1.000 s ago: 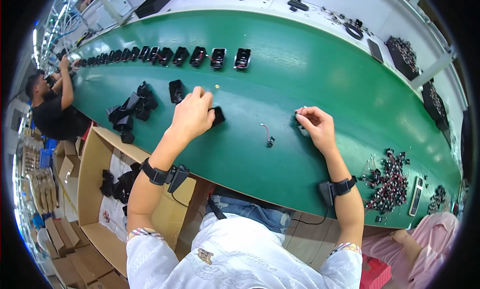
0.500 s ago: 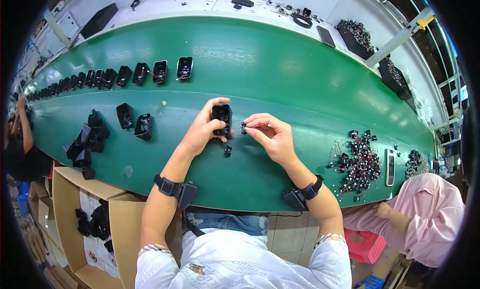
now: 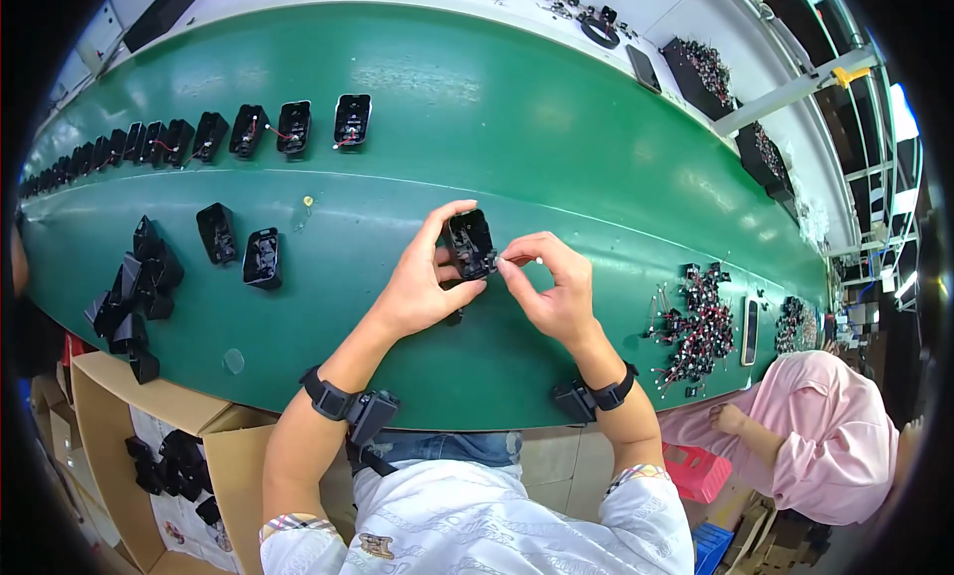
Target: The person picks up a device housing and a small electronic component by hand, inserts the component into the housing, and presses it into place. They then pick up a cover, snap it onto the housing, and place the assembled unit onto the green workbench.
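My left hand (image 3: 422,289) grips a black, open-topped plastic housing (image 3: 470,239) and tilts it toward the right. Fingers wrap its far and left sides, and the thumb presses along its near edge. My right hand (image 3: 558,285) pinches a small black wired part (image 3: 494,264) against the housing's near right corner; the fingers cover most of it. A white connector (image 3: 540,261) pokes out by the right fingers. Partly hidden below my left hand lies another small black part (image 3: 455,318) on the green table (image 3: 497,376).
A row of housings with red wires (image 3: 293,130) runs along the left. Two housings (image 3: 262,258) and a housing heap (image 3: 139,282) sit nearer. To the right are a pile of wired parts (image 3: 698,322), a phone (image 3: 750,329) and a co-worker's pink sleeve (image 3: 830,431). An open carton (image 3: 238,466) stands lower left.
The right hand has brought the small part from beside the housing to its corner. My left hand has turned the housing, and its thumb has moved out to the near edge. The view has shifted.
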`<action>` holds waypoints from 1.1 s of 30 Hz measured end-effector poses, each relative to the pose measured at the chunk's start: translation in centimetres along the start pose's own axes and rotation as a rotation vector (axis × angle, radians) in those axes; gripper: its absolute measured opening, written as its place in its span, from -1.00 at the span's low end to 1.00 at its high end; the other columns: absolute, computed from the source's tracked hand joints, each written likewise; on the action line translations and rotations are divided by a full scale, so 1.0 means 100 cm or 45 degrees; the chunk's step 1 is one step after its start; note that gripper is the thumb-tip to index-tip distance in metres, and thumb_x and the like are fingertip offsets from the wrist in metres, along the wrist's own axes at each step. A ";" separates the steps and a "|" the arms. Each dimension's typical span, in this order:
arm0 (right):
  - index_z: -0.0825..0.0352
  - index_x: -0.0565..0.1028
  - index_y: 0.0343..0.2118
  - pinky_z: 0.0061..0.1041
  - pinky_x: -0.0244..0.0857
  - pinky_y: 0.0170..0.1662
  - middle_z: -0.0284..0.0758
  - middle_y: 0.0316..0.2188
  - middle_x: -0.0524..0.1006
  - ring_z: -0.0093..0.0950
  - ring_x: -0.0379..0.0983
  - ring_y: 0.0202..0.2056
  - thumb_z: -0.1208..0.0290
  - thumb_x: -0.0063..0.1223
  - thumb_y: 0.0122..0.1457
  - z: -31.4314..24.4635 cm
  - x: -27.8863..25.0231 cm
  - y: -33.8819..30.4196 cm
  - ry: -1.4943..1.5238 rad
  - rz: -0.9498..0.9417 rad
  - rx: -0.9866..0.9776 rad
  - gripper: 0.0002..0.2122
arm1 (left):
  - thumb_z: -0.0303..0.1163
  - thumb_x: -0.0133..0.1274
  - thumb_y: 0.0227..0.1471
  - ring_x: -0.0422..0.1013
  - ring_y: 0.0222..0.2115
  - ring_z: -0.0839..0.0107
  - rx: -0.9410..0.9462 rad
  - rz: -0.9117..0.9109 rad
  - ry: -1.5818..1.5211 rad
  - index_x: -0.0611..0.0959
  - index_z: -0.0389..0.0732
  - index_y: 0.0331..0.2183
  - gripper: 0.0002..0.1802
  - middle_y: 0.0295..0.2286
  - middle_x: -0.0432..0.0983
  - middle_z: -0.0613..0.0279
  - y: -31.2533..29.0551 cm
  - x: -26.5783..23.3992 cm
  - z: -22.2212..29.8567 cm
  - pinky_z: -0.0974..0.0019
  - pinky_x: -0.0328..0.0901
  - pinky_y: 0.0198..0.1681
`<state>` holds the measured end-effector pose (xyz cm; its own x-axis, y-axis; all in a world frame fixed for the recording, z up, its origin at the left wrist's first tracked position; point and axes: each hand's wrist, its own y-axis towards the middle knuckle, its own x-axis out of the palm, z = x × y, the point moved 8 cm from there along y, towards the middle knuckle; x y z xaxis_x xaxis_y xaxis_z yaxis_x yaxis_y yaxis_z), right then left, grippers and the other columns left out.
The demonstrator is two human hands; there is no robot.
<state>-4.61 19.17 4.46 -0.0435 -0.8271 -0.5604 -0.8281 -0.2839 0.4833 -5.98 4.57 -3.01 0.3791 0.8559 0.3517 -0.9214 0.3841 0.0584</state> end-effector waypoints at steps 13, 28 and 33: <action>0.38 0.59 -0.41 -0.53 0.40 -0.42 -0.26 -0.49 0.61 -0.45 0.54 -0.49 0.61 0.35 0.05 0.008 -0.008 -0.016 -0.044 0.113 -0.013 -0.89 | -0.73 0.28 -0.14 0.51 -0.04 0.29 0.070 0.029 0.245 0.28 -0.15 0.27 -0.05 0.10 0.30 0.12 0.000 0.003 -0.001 0.25 0.51 0.00; 0.37 0.52 -0.48 -0.52 0.33 -0.51 -0.29 -0.57 0.53 -0.46 0.46 -0.57 0.61 0.36 0.03 0.008 0.006 -0.021 -0.079 0.164 -0.069 -0.84 | -0.68 0.30 -0.13 0.48 0.00 0.28 0.098 -0.012 0.334 0.26 -0.19 0.29 -0.04 0.15 0.25 0.11 -0.001 0.013 0.003 0.23 0.50 0.01; 0.37 0.61 -0.36 -0.51 0.33 -0.50 -0.30 -0.55 0.53 -0.44 0.47 -0.54 0.60 0.35 0.03 0.019 0.010 -0.023 -0.064 0.072 -0.078 -0.88 | -0.68 0.29 -0.10 0.46 0.02 0.31 0.080 -0.032 0.400 0.23 -0.22 0.31 -0.03 0.13 0.29 0.10 0.001 0.019 0.001 0.24 0.47 0.03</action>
<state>-3.80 19.93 1.53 -0.1186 -0.8180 -0.5629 -0.7877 -0.2677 0.5549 -5.34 6.14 -2.25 0.4005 0.9152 0.0442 -0.9112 0.3927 0.1247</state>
